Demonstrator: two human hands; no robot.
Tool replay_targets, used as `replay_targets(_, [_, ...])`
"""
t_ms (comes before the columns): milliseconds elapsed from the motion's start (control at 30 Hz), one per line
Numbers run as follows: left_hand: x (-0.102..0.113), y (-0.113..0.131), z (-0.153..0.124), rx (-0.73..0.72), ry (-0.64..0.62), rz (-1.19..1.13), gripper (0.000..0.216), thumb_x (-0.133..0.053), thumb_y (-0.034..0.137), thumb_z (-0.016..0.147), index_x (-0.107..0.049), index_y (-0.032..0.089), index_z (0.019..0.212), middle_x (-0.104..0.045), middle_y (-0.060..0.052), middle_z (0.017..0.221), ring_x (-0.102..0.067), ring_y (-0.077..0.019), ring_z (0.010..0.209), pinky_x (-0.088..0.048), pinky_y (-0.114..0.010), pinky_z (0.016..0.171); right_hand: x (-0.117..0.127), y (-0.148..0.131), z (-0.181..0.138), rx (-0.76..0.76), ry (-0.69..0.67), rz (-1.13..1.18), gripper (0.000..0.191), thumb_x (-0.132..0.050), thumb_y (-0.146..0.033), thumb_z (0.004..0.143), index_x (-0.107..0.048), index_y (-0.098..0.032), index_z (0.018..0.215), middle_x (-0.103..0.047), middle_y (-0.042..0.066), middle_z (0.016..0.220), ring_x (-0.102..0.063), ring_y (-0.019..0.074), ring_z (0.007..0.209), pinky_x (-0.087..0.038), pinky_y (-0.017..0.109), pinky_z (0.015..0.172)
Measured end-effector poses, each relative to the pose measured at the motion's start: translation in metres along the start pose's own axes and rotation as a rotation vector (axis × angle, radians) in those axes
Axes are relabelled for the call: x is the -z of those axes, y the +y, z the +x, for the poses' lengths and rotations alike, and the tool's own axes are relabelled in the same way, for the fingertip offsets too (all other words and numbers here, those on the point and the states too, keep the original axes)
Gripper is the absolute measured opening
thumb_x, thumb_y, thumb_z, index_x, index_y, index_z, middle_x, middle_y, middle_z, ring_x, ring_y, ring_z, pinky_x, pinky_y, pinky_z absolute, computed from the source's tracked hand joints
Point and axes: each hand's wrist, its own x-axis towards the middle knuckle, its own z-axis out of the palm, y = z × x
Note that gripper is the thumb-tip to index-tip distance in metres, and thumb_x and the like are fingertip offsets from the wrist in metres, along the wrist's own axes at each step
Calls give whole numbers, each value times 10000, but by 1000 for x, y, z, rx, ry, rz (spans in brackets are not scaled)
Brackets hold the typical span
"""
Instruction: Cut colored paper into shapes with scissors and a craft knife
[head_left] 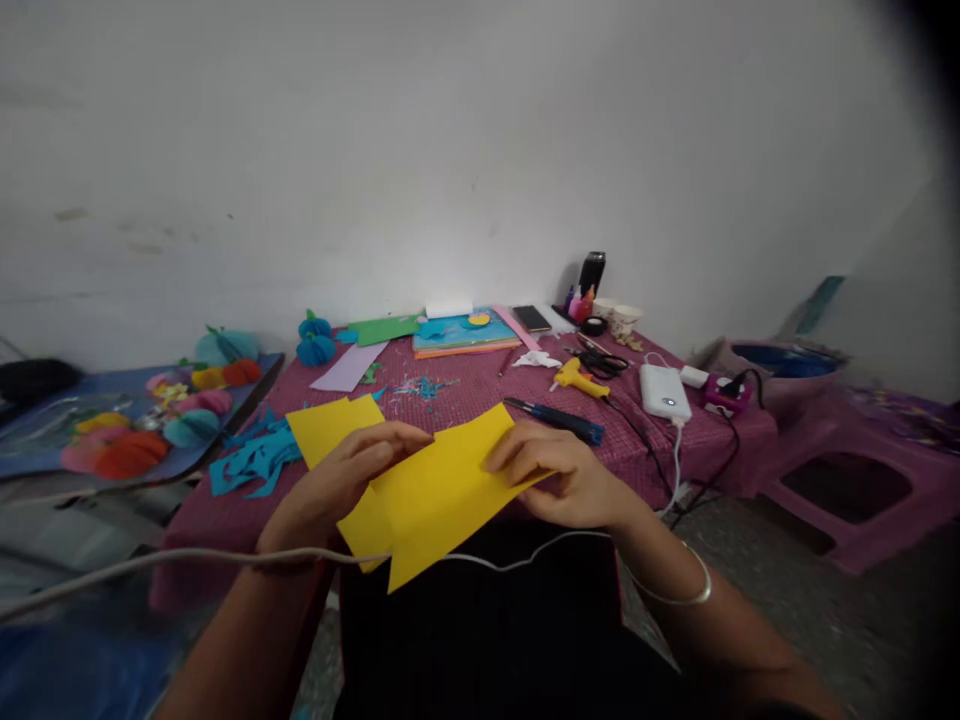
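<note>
A sheet of yellow paper (442, 490) is held bent above the table's front edge. My right hand (559, 470) pinches its right side, fingers curled over the upper edge and thumb side beneath. Along the upper left edge, my left hand (349, 470) grips the sheet with its fingers fairly straight. A smaller flap of yellow shows at the sheet's lower left. Another yellow paper piece (322, 425) lies on the table behind my left hand. Blue paper scraps (259, 460) are heaped to the left of that hand. Just beyond my right hand lies a dark blue cutter-like tool (559, 418).
A yellow glue gun (577, 378), black scissors (600, 360) and a white power bank (664, 392) lie on the table's right. Stacked coloured paper (465, 335) is at the back. Paper pompoms (135, 450) sit at left. A white cable (202, 556) crosses in front. A pink stool (847, 480) stands right.
</note>
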Motion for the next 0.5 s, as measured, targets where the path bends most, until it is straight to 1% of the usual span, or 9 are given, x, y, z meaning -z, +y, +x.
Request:
replay_targets(100, [-7, 2, -3, 77, -218, 168, 251, -723, 381, 620, -733, 188, 780, -712, -66, 771, -630, -202, 631, -472, -256, 508, -5, -1, 0, -33, -117, 47, 173, -524, -87, 745, -578, -243, 799, -663, 35, 945, -626, 170, 911, -512, 349, 812])
replay_targets(133, [-10, 1, -2, 106, -270, 206, 202, -721, 363, 633, -721, 180, 720, -692, -47, 687, -600, -173, 556, -434, -236, 461, -7, 0, -1, -43, -126, 69, 180, -539, -91, 747, -583, -246, 826, -659, 37, 981, -621, 175, 941, -507, 353, 834])
replay_targets(167, [-13, -1, -1, 134, -284, 222, 189, -707, 361, 662, -708, 174, 687, -671, -33, 631, -576, -153, 507, -403, -223, 432, -9, 2, -1, -64, -90, 95, 193, -559, -112, 759, -588, -252, 887, -649, 44, 1045, -609, 185, 993, -499, 363, 865])
replay_targets(233, [-18, -7, 1, 167, -181, 197, 224, -679, 391, 707, -694, 168, 697, -655, -23, 596, -568, -144, 472, -387, -217, 411, -12, 9, -1, -156, 99, 170, 310, -601, -242, 802, -546, -276, 1106, -581, 69, 1231, -560, 213, 1117, -476, 387, 924])
replay_targets(300, [-22, -13, 3, 154, 19, 134, 271, -676, 429, 710, -691, 165, 771, -673, -30, 633, -600, -164, 498, -416, -231, 422, -16, 18, -1, -285, 309, 283, 528, -573, -464, 835, -409, -294, 1307, -494, 93, 1350, -536, 235, 1165, -489, 389, 911])
replay_targets(333, [-24, -14, 4, 131, 113, 106, 293, -682, 441, 702, -687, 164, 800, -679, -32, 650, -611, -173, 511, -429, -240, 428, -19, 23, -1, -337, 350, 357, 605, -533, -558, 836, -360, -295, 1352, -490, 102, 1354, -556, 239, 1139, -515, 375, 861])
replay_targets(400, [-28, -17, 6, 78, 231, 63, 317, -701, 450, 682, -680, 163, 816, -682, -27, 665, -614, -177, 518, -443, -249, 434, -25, 30, 0, -393, 291, 503, 658, -498, -651, 816, -385, -280, 1348, -553, 105, 1275, -614, 235, 1038, -546, 330, 736])
replay_targets(467, [-32, -18, 7, 56, 259, 14, 332, -719, 448, 671, -679, 167, 842, -688, -20, 691, -621, -179, 543, -464, -257, 456, -32, 33, 0, -431, 200, 604, 578, -553, -614, 808, -500, -248, 1253, -632, 88, 1142, -647, 220, 948, -544, 299, 673])
replay_targets(500, [-34, -18, 7, 57, 250, -17, 339, -728, 445, 665, -678, 168, 854, -692, -18, 703, -628, -183, 559, -479, -264, 476, -36, 34, 0, -460, 187, 638, 507, -593, -568, 804, -555, -232, 1183, -662, 76, 1071, -657, 210, 908, -542, 294, 669])
